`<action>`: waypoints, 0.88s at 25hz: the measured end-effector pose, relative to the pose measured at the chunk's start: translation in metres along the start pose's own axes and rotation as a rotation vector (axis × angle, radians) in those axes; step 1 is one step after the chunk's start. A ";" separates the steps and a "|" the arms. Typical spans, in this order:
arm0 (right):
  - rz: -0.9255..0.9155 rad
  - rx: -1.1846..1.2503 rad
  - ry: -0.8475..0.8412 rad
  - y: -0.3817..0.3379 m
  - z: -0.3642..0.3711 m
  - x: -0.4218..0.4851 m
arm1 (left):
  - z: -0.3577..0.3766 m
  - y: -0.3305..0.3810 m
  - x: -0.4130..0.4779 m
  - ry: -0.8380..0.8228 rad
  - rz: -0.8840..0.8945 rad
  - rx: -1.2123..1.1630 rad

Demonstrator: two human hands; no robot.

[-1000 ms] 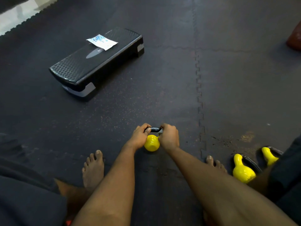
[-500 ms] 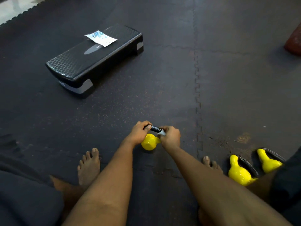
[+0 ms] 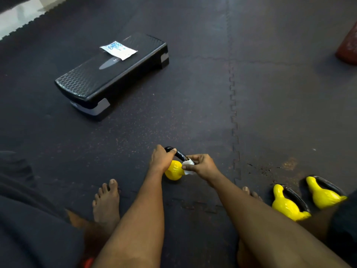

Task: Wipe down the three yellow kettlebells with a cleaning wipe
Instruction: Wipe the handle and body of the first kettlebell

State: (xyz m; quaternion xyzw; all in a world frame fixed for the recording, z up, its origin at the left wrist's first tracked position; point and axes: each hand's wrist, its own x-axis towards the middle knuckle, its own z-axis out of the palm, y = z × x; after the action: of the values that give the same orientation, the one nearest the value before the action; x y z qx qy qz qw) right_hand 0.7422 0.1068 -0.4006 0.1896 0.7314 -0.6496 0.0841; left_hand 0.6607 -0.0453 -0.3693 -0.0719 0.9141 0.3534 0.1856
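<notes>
- Head view: your left hand (image 3: 161, 158) is wrapped around the far end of the black handle (image 3: 178, 153) of the kettlebell in work (image 3: 173, 170), which sits on the rubber mat floor (image 3: 193, 113) between your feet.
- Your right hand (image 3: 202, 166) pinches a white cleaning wipe (image 3: 188, 165) closed against the near end of that handle, right where it meets the yellow body.
- Two more yellow kettlebells lie on their sides at your right, just beside each other: the nearer one (image 3: 287, 206) close to your right foot (image 3: 251, 193), the outer one (image 3: 324, 194) partly cut off by your dark clothing.
- Your left foot (image 3: 106, 202) is flat on the mat, apart from the bell.
- Interlocking mat seam (image 3: 233, 113) runs away from you just right of your right hand.
- Black aerobic step (image 3: 112, 74) sits well apart, front-left, with a wipe packet (image 3: 118, 50) on its far end.
- Open mat between the step and your hands, and to the front-right; the mat's jagged edge is at far top-left.
</notes>
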 end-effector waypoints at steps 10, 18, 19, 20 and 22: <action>0.142 0.388 -0.137 0.007 -0.005 -0.024 | -0.009 0.009 -0.007 -0.086 -0.116 -0.111; 0.162 0.462 0.241 0.002 -0.008 -0.014 | -0.022 0.013 -0.008 -0.160 0.009 0.081; 0.154 0.450 0.258 0.000 -0.006 -0.012 | -0.023 0.012 -0.008 -0.175 0.043 0.131; 0.142 0.431 0.272 -0.002 -0.004 -0.010 | -0.027 0.010 -0.007 -0.183 0.073 0.177; 0.105 0.389 0.284 -0.005 0.002 -0.005 | -0.036 0.002 -0.005 -0.172 0.109 0.228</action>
State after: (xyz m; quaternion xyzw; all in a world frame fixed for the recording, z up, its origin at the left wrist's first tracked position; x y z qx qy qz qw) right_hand 0.7444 0.1039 -0.3940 0.3292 0.5864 -0.7397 -0.0241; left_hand 0.6548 -0.0679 -0.3417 0.0300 0.9317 0.2615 0.2504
